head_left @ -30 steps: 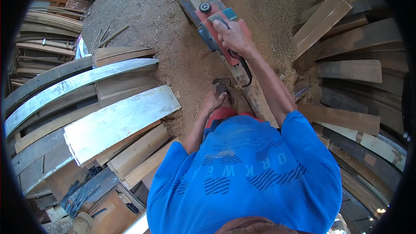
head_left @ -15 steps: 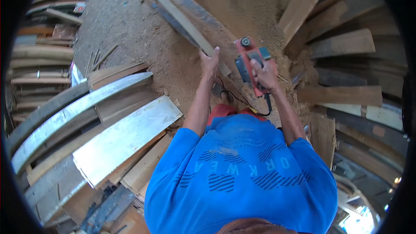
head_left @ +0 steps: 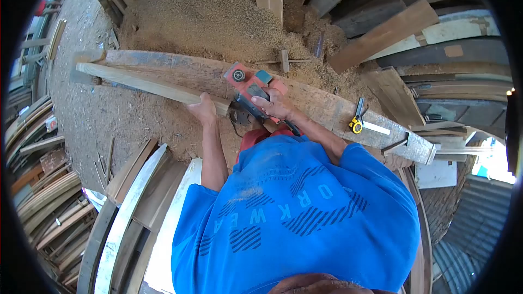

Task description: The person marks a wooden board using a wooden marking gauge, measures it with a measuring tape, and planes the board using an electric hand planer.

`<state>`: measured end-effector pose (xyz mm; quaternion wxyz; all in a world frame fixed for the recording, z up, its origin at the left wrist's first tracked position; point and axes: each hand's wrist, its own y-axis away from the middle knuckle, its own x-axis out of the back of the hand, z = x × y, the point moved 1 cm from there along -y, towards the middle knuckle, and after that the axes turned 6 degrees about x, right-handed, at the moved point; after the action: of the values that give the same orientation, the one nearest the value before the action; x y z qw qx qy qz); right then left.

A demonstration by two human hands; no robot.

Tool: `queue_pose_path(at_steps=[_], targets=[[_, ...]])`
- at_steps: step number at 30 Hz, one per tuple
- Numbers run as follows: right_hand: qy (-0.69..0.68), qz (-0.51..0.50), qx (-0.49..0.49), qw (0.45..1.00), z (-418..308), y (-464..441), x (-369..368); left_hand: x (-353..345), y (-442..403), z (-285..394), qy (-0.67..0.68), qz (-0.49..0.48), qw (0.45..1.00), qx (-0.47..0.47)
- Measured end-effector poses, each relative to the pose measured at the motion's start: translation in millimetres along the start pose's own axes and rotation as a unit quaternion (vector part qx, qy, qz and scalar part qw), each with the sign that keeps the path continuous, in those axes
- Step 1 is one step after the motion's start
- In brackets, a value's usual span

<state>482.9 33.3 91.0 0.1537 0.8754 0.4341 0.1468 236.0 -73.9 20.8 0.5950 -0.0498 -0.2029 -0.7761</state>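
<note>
My left hand (head_left: 204,110) grips a long, pale wood strip (head_left: 147,84) near its right end. The strip lies slantwise along the near side of a wooden bench (head_left: 321,98), its far end close to the bench's left end. In my right hand (head_left: 275,106) is a red and black electric planer (head_left: 251,80), with my fingers round its handle. The planer is just right of the strip's near end; whether the two touch I cannot tell. Its underside is hidden.
Right on the bench lie a yellow tape measure (head_left: 356,126) and a flat pale strip (head_left: 376,128). Sawdust (head_left: 196,11) covers the ground beyond. Boards (head_left: 400,27) lean at the upper right; curved planks (head_left: 131,201) are stacked at the lower left.
The view has turned, so the bench and strip now run across it and the tape measure shows. Both hands keep their holds; the planer now appears closer to the strip's near end.
</note>
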Motion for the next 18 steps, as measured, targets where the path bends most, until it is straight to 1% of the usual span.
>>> queue_pose_path(at_steps=[1,3,4,5,6,7,8,9,11,13,15,17,18], targets=[[0.005,0.005,0.008,1.0,-1,1,1,0,3,5,-0.012,0.004,1.0,0.002],[0.028,0.02,0.017,0.999,-3,4,16,1,10,25,-0.004,-0.009,0.999,0.039],[0.046,0.029,0.015,0.998,-6,7,35,1,17,32,-0.001,-0.017,0.998,0.058],[0.063,0.039,0.013,0.997,-4,15,56,-2,20,32,0.027,-0.024,0.998,0.053],[0.138,0.118,0.008,0.983,12,30,79,-2,21,31,0.055,-0.031,0.997,0.047],[0.21,0.195,0.004,0.958,37,50,106,-2,19,31,0.082,-0.038,0.995,0.041],[0.302,0.23,-0.067,0.923,67,73,139,0,14,26,0.041,-0.028,0.997,0.057],[0.381,0.252,-0.145,0.878,96,95,171,-1,10,19,0.052,-0.031,0.996,0.072],[0.422,0.257,-0.29,0.819,71,161,199,0,-3,-2,0.077,-0.031,0.992,0.1],[0.42,0.261,-0.362,0.79,122,215,216,5,-19,-24,0.075,-0.024,0.991,0.108],[0.412,0.224,-0.358,0.807,167,247,210,4,-17,-26,0.076,-0.001,0.992,0.102],[0.389,0.203,-0.351,0.827,185,263,206,0,5,-22,0.077,0.012,0.994,0.076],[0.373,0.202,-0.344,0.838,177,261,201,-2,16,-20,0.078,0.018,0.995,0.064]])
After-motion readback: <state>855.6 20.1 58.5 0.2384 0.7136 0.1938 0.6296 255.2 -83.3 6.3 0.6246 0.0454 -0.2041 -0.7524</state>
